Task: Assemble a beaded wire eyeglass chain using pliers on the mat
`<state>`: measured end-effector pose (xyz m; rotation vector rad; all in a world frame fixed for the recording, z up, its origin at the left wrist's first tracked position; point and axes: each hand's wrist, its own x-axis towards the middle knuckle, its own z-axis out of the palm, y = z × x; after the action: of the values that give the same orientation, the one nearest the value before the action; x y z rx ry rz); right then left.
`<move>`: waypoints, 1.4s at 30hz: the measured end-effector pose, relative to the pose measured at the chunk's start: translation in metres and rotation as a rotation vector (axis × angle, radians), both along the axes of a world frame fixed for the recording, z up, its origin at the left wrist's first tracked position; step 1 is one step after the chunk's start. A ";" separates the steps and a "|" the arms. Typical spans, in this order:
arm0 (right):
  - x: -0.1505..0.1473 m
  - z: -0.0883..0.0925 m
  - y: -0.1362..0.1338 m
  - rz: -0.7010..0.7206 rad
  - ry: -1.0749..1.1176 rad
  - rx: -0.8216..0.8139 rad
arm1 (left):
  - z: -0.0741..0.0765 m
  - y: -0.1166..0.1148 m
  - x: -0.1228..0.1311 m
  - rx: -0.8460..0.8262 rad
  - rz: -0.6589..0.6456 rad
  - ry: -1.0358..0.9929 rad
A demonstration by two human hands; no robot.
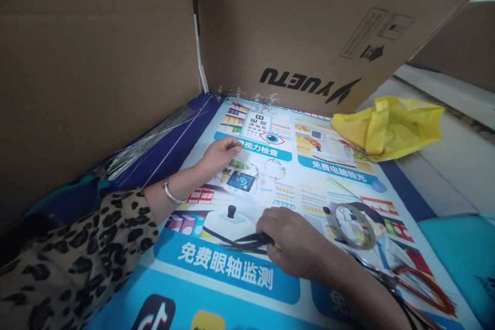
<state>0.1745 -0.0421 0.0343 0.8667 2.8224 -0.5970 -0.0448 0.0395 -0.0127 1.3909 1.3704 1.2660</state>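
Note:
My left hand [219, 153] reaches forward over a printed poster [216, 273] that covers the surface. Its fingers are curled in a pinch beside a thin wire loop [247, 166], and I cannot make out what they hold. A silver bangle [170, 193] sits on that wrist, below a leopard-print sleeve [85, 252]. My right hand [296, 245] rests on the poster nearer to me, closed around black pliers [247, 240] whose tips point left. A small beaded wire ring [275, 169] lies between the two hands.
Cardboard box walls [309, 26] stand close behind and to the left. A bundle of silver wires [147, 144] lies at the left, and a yellow plastic bag [386, 126] at the back right. A clear round ring [353, 224] and red-handled scissors [419, 281] lie at the right.

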 end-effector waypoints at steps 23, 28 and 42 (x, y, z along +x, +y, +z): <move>0.015 0.002 0.027 -0.664 0.697 -0.654 | 0.050 -0.058 0.031 1.174 -0.506 1.097; 0.011 0.003 0.025 -0.638 0.666 -0.670 | 0.047 -0.056 0.028 1.181 -0.563 1.030; 0.016 0.000 0.030 -0.604 0.528 -0.569 | 0.047 -0.060 0.028 1.101 -0.418 1.191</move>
<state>0.1904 -0.0124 0.0346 1.5999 2.4657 -1.8268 -0.0172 -0.0204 0.0347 3.3350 0.8133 0.8473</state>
